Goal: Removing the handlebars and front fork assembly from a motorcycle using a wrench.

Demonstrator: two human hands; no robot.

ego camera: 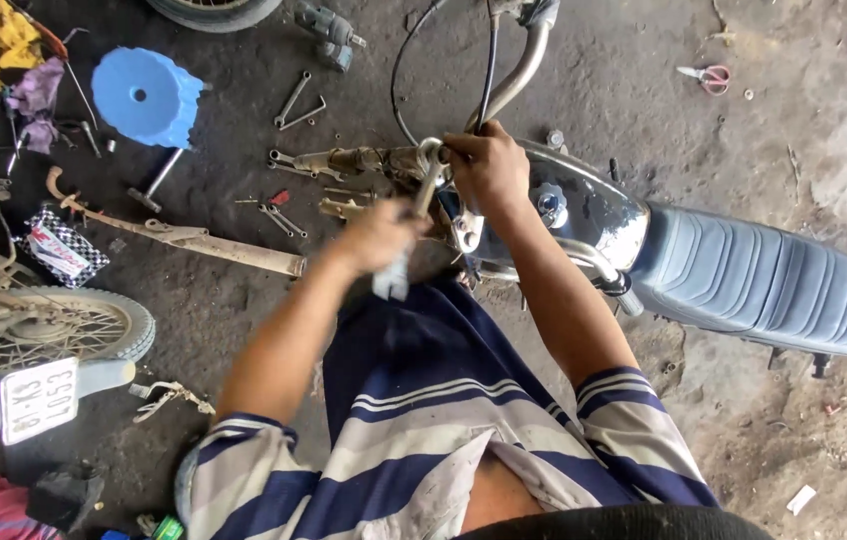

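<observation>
The wrench (422,205) sits at the steering head of the motorcycle (584,215), just ahead of the dark fuel tank, its ring end around a fitting near the top of the frame. It looks like solid steel: stiff, fairly heavy for its size, probably greasy and slick, so the far end of the handle seems the best place to grip for leverage. The left hand (379,238) is blurred, its fingers wrapped tight around the lower handle. The right hand (489,165) presses at the wrench head, fingers curled closed over the fitting. Farther out, loose spanners (296,102) and a blue plastic stool (147,95) lie on the dirt floor (784,140).
</observation>
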